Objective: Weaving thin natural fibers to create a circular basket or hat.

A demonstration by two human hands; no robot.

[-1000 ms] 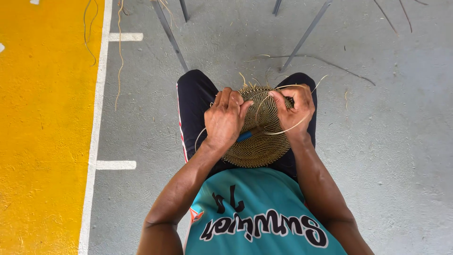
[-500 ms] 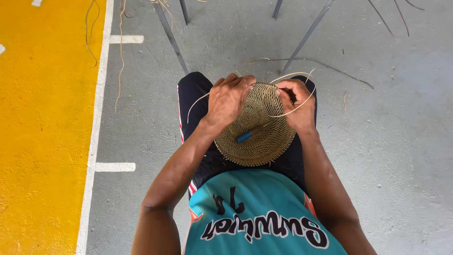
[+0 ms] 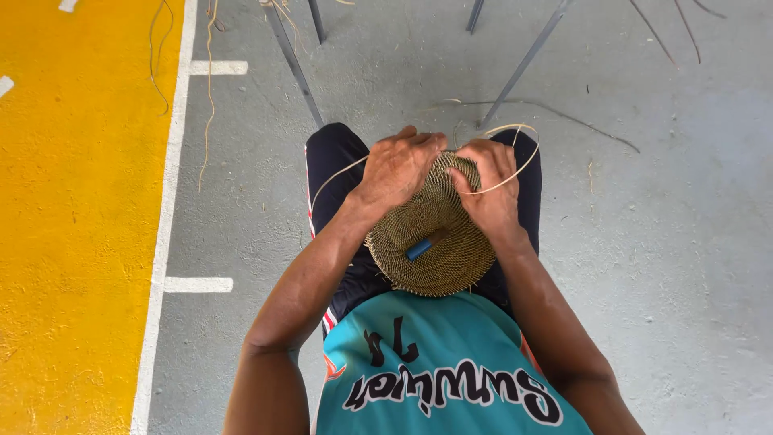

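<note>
A round, tightly coiled woven disc (image 3: 431, 242) of tan fibre rests on my lap, over dark trousers. A small blue tool (image 3: 420, 248) lies near its centre. My left hand (image 3: 396, 169) grips the disc's far left rim, fingers curled over the edge. At the far right rim my right hand (image 3: 487, 189) pinches the disc where a thin pale strand (image 3: 515, 169) loops out and back. A second length of the strand arcs off to the left of my left hand.
Grey concrete floor all around. A yellow painted strip (image 3: 72, 242) with white lines (image 3: 197, 284) runs down the left. Slanted metal legs (image 3: 294, 64) stand ahead of my knees, another (image 3: 523, 60) to the right. Loose fibre strands (image 3: 211, 80) lie on the floor.
Both hands have shifted along the far rim and now sit closer together. The disc has turned, so the blue tool shows near its centre. The strand's loop moved right.
</note>
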